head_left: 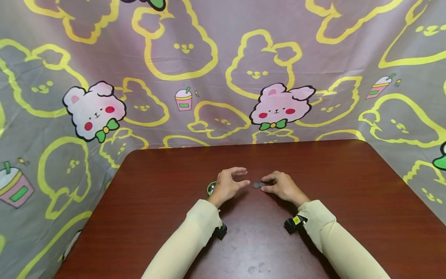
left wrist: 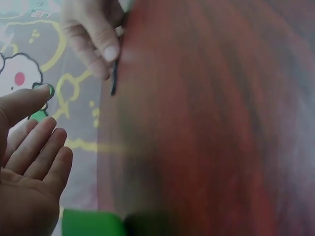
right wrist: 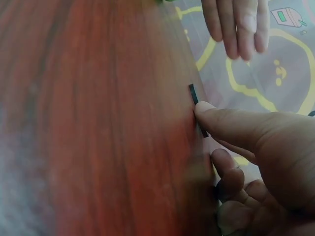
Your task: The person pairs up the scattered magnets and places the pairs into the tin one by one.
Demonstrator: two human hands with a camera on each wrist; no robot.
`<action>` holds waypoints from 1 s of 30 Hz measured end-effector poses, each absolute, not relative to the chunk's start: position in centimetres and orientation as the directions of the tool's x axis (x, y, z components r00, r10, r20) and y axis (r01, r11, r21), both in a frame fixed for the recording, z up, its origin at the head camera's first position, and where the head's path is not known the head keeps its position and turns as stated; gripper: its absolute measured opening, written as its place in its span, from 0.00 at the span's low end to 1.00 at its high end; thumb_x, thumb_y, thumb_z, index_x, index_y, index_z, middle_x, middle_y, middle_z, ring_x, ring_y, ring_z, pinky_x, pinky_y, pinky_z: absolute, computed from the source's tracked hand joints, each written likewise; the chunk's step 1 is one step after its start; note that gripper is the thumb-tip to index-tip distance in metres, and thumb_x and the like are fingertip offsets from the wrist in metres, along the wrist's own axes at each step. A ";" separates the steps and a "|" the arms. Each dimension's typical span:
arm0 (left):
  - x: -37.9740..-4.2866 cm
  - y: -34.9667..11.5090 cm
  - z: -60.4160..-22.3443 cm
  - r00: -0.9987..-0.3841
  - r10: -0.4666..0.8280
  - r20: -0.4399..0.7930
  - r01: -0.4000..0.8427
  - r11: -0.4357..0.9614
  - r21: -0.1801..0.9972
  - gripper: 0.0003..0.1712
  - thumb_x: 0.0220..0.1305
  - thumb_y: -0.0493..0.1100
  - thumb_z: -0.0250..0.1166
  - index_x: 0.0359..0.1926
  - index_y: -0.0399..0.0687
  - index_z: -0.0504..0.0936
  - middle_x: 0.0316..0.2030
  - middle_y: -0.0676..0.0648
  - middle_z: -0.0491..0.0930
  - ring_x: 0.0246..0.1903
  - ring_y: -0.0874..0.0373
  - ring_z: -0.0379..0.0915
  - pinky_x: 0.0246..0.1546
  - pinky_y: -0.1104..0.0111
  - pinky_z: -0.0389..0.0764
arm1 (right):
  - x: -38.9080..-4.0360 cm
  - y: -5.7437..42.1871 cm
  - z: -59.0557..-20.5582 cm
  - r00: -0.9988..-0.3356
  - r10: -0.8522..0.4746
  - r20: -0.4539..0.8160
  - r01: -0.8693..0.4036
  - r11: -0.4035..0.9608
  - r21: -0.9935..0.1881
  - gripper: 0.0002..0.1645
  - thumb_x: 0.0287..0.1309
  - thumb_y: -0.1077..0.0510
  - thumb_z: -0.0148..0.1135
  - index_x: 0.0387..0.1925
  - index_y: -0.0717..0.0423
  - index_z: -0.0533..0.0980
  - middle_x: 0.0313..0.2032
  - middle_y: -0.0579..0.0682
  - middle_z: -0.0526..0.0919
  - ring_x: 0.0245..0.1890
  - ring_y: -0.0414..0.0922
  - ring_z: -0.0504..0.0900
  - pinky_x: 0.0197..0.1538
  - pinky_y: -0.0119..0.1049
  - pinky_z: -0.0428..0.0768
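Two small, flat, dark grey discs (head_left: 256, 185) lie side by side on the brown table. My right hand (head_left: 283, 186) is at the right-hand disc (head_left: 262, 185), pinching it between thumb and forefinger. Seen edge-on in the right wrist view, the discs form a thin dark strip (right wrist: 192, 91) beside the thumb. To the left of the discs, my left hand (head_left: 230, 184) hovers with fingers extended and thumb apart, holding nothing. Partly hidden behind the left wrist is a round, green-rimmed container (head_left: 210, 189) with something shiny inside.
The brown wooden table (head_left: 156, 217) has rounded far corners. A cloth with cartoon prints (head_left: 216, 93) hangs behind it and along both sides. A black wrist camera (head_left: 220, 231) is on the left wrist and another camera (head_left: 292, 225) on the right.
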State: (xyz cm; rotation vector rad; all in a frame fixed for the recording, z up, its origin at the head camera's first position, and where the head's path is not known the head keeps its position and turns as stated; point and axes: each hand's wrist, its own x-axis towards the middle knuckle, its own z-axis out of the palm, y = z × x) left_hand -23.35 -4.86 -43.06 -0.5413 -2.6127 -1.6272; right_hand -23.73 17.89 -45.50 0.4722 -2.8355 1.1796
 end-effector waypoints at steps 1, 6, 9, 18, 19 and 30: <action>-23.3 -5.2 -42.9 -0.942 0.279 0.185 0.288 0.391 0.874 0.25 0.58 0.37 0.75 0.57 0.38 0.82 0.49 0.45 0.86 0.51 0.48 0.81 0.50 0.57 0.81 | -23.7 17.9 -45.5 -0.953 -0.264 0.147 -0.291 0.669 -0.684 0.16 0.48 0.61 0.77 0.41 0.62 0.87 0.39 0.55 0.84 0.36 0.47 0.79 0.39 0.39 0.75; -23.3 -6.7 -42.4 -0.946 0.260 0.193 0.282 0.369 0.886 0.25 0.59 0.38 0.74 0.57 0.37 0.81 0.50 0.43 0.85 0.53 0.43 0.80 0.51 0.54 0.80 | -23.7 17.8 -45.4 -0.950 -0.274 0.152 -0.303 0.683 -0.665 0.15 0.49 0.61 0.77 0.40 0.61 0.87 0.38 0.54 0.84 0.36 0.48 0.79 0.40 0.39 0.75; -23.4 -7.7 -42.3 -0.949 0.240 0.205 0.286 0.381 0.879 0.25 0.58 0.38 0.75 0.57 0.38 0.82 0.49 0.43 0.85 0.53 0.43 0.80 0.52 0.52 0.79 | -23.7 17.9 -45.3 -0.948 -0.279 0.152 -0.308 0.690 -0.655 0.14 0.50 0.60 0.77 0.40 0.62 0.87 0.38 0.55 0.83 0.37 0.49 0.79 0.40 0.41 0.76; -22.9 -10.8 -43.1 -0.967 0.185 0.176 0.238 0.407 0.882 0.26 0.57 0.38 0.75 0.57 0.36 0.81 0.50 0.41 0.85 0.53 0.43 0.80 0.51 0.52 0.79 | -23.7 17.9 -45.4 -0.950 -0.286 0.125 -0.297 0.707 -0.642 0.12 0.53 0.59 0.75 0.40 0.60 0.87 0.39 0.55 0.83 0.38 0.49 0.79 0.42 0.43 0.76; -22.8 -11.2 -43.2 -0.968 0.181 0.172 0.233 0.407 0.883 0.27 0.57 0.38 0.75 0.57 0.36 0.81 0.50 0.41 0.85 0.52 0.42 0.80 0.50 0.52 0.80 | -23.7 17.9 -45.4 -0.951 -0.284 0.122 -0.294 0.709 -0.642 0.11 0.54 0.59 0.75 0.40 0.59 0.87 0.39 0.54 0.82 0.38 0.49 0.79 0.42 0.43 0.76; -22.0 -14.4 -44.1 -0.972 0.220 0.086 0.170 0.396 0.902 0.39 0.53 0.37 0.78 0.65 0.36 0.74 0.58 0.39 0.79 0.60 0.44 0.74 0.58 0.52 0.75 | -23.8 17.8 -45.5 -0.950 -0.281 0.137 -0.301 0.709 -0.638 0.10 0.52 0.59 0.75 0.37 0.58 0.86 0.37 0.52 0.83 0.38 0.49 0.80 0.42 0.44 0.76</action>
